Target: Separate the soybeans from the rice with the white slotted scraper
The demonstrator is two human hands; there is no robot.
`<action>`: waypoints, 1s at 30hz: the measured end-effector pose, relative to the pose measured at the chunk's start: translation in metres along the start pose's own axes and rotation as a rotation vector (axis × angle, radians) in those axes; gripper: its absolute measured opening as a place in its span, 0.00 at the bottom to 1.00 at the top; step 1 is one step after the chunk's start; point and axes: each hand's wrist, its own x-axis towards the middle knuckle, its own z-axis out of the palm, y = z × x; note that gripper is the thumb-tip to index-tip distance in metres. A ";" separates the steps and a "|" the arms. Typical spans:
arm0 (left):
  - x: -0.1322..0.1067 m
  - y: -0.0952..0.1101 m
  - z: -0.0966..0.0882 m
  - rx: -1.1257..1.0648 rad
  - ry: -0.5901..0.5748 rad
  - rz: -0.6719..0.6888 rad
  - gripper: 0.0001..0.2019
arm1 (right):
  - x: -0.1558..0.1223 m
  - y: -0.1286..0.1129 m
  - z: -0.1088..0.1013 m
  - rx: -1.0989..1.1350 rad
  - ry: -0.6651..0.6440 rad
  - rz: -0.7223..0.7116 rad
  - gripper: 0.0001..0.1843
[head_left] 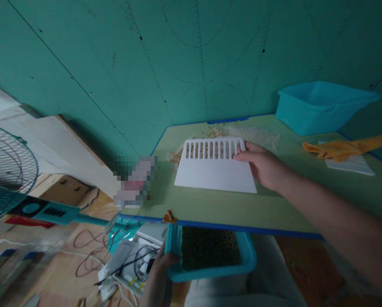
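My right hand [261, 164] grips the right end of a flat white plastic scraper [214, 172] with a row of slots along its far edge. Its fingers are closed on the slotted corner, above the table. Yellowish grains [216, 133] show through the slots and lie behind and left of the scraper. Beside them is a patch of white grains [262, 137]. Below the table's front edge, my left hand [165, 266] grasps the left side of a teal tub [210, 275]. Small dark green beans or grains [210, 247] fill the tub.
The pale green table [229, 213] has a blue edge. A teal basin [321, 108] stands at its back right, near an orange cloth [344, 148]. A piece of brown tape [169, 216] sits at the front edge. Left are a fan [12, 170] and cables [88, 251].
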 end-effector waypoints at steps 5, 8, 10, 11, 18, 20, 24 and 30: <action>0.002 -0.001 -0.003 0.007 0.000 0.012 0.27 | 0.012 0.002 -0.008 -0.035 0.136 -0.122 0.13; 0.001 -0.001 -0.002 0.006 0.006 -0.002 0.27 | 0.014 0.005 -0.009 -0.075 0.153 -0.123 0.14; -0.001 0.000 -0.001 0.008 0.008 -0.002 0.27 | 0.013 0.007 -0.009 -0.090 0.163 -0.116 0.14; -0.001 0.000 -0.001 0.008 0.007 0.002 0.27 | 0.013 0.007 -0.008 -0.094 0.170 -0.117 0.14; 0.001 -0.002 -0.007 0.009 -0.015 0.021 0.27 | 0.014 0.018 -0.003 -0.062 0.111 -0.166 0.12; 0.001 -0.001 -0.010 -0.015 -0.009 0.036 0.26 | 0.014 0.021 -0.001 -0.065 0.096 -0.175 0.12; 0.002 0.000 -0.013 -0.018 -0.004 0.059 0.26 | 0.012 0.025 0.001 -0.111 0.062 -0.225 0.12; 0.003 0.002 -0.011 0.024 0.003 0.045 0.26 | 0.010 0.027 0.001 -0.200 0.034 -0.249 0.12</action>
